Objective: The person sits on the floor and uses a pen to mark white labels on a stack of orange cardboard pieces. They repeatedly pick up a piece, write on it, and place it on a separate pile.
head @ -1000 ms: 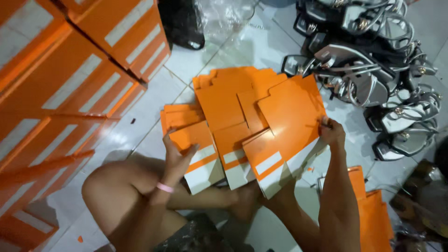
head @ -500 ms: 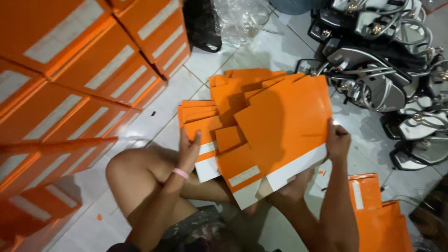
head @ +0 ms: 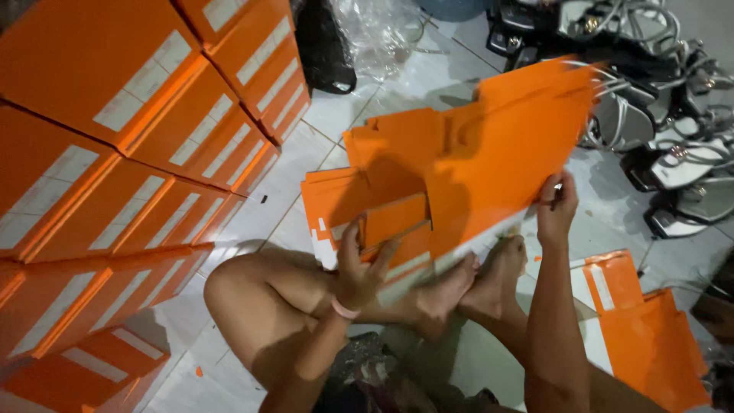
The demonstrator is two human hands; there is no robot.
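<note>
I sit on a tiled floor with my legs folded. My right hand (head: 556, 205) grips the near edge of a flat orange cardboard box blank (head: 505, 153) and holds it lifted and tilted above the pile. My left hand (head: 361, 264) presses on the stack of flat orange box blanks (head: 359, 191) that lies on the floor in front of my feet, fingers spread over a folded flap. A pink band circles my left wrist.
Stacked orange shoe boxes with white labels (head: 130, 138) fill the left side. Silver strappy sandals (head: 673, 130) lie in a heap at the upper right. More orange cardboard pieces (head: 650, 336) lie at the lower right. A black bag (head: 325, 46) and clear plastic (head: 382, 30) sit at the top.
My right hand has raised the top box blank higher and tipped it up toward the right. My left hand has stayed on the stack.
</note>
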